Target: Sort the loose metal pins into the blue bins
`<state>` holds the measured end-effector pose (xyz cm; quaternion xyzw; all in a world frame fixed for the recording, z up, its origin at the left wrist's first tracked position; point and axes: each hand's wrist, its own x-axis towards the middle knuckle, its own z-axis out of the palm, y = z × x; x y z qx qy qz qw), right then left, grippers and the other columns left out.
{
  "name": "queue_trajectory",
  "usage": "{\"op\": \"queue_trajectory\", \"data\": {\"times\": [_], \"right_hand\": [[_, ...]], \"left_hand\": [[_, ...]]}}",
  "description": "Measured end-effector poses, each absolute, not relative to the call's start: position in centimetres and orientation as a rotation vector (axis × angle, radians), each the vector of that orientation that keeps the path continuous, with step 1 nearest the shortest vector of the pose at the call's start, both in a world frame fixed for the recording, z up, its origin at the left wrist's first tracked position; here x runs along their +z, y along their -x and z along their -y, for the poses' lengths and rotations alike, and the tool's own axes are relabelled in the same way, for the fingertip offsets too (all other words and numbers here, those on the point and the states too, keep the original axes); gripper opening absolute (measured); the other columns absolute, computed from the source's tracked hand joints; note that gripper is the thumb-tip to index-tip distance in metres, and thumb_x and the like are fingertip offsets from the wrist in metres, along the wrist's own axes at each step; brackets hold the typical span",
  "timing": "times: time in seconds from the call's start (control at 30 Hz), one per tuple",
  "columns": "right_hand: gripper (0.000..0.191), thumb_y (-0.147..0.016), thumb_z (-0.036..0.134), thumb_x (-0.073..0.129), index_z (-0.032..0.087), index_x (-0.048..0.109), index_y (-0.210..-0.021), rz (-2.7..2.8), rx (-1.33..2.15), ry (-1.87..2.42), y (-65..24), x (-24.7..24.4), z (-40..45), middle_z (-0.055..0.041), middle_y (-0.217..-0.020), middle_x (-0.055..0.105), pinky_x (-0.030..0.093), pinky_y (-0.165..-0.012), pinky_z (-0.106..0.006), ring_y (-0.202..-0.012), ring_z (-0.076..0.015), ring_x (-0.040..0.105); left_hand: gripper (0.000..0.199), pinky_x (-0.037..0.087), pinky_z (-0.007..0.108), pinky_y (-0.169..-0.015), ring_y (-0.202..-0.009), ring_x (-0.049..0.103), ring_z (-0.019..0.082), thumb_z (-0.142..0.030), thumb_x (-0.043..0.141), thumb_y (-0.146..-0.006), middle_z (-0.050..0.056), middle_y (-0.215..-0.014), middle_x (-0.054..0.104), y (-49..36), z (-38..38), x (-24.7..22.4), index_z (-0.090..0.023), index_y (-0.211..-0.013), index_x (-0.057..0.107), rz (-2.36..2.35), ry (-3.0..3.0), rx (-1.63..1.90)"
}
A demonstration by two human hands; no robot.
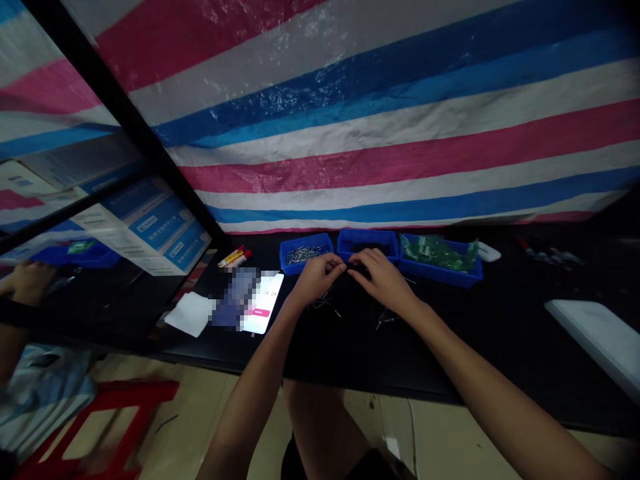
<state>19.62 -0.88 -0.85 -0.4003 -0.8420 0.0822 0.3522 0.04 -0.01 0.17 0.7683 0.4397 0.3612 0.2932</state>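
Note:
My left hand point(318, 277) is closed in a pinch, its thumb and fingertips together in front of the blue bins. Close by on the right, my right hand point(381, 275) bends its fingers toward the left fingertips with a small gap between. Whatever the fingertips hold is too small and dark to make out. Under the left hand lie loose thin metal pieces point(327, 305), and more slim metal pieces point(387, 319) lie below the right hand. Behind the left hand a blue bin point(289, 269) holds many small metal parts point(303, 254). The middle blue bin point(367, 236) has dark contents.
A right-hand blue bin point(463, 277) carries green plastic bags point(437, 252). At left are a lit phone point(265, 303), white paper point(190, 313) and red-yellow tubes point(235, 258). A white box-like object point(595, 327) lies right. Beyond the frame post, another person's hand point(31, 280) shows.

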Motion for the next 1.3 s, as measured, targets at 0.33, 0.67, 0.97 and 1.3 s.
{"op": "queue_trajectory", "data": {"times": [0.33,0.67,0.97,1.3], "right_hand": [[0.013,-0.095,0.029,0.052,0.021,0.058,-0.102,2.206,0.153,1.048,-19.5,-0.7,1.0,-0.0075,-0.098,0.064,0.048,-0.083,-0.04,-0.094,-0.0246,0.055],[0.009,-0.097,0.026,0.048,0.022,0.056,-0.097,2.218,0.169,1.012,-19.4,-0.2,1.5,-0.0069,-0.094,0.064,0.047,-0.08,-0.037,-0.092,-0.0236,0.054],[0.019,-0.099,0.028,0.043,0.021,0.059,-0.093,2.153,0.11,1.053,-19.8,-0.1,1.2,-0.0077,-0.089,0.066,0.047,-0.079,-0.038,-0.089,-0.0242,0.056],[0.027,-0.097,0.034,0.042,0.022,0.065,-0.093,1.797,-0.134,1.288,-21.2,0.0,0.5,-0.0097,-0.09,0.066,0.045,-0.084,-0.044,-0.09,-0.028,0.056]], "left_hand": [[0.03,0.04,0.024,-0.063,-0.066,0.057,0.013,-0.039,0.049,-0.095,0.001,-0.073,0.065,-0.1,0.0,-0.2,-0.016,-0.083,0.064,-1.237,-2.093,0.924],[0.036,0.038,0.025,-0.063,-0.064,0.055,0.013,-0.041,0.045,-0.097,0.0,-0.068,0.062,-0.1,0.1,0.1,-0.016,-0.077,0.062,-1.236,-2.14,0.896],[0.06,0.046,0.027,-0.065,-0.061,0.059,0.013,-0.054,0.025,-0.1,0.003,-0.07,0.065,-0.4,0.3,0.4,-0.015,-0.081,0.067,-1.193,-1.867,1.021],[0.064,0.047,0.027,-0.066,-0.061,0.06,0.013,-0.056,0.021,-0.1,0.003,-0.068,0.065,-0.2,0.2,0.4,-0.015,-0.083,0.068,-1.241,-1.837,1.035]]}}
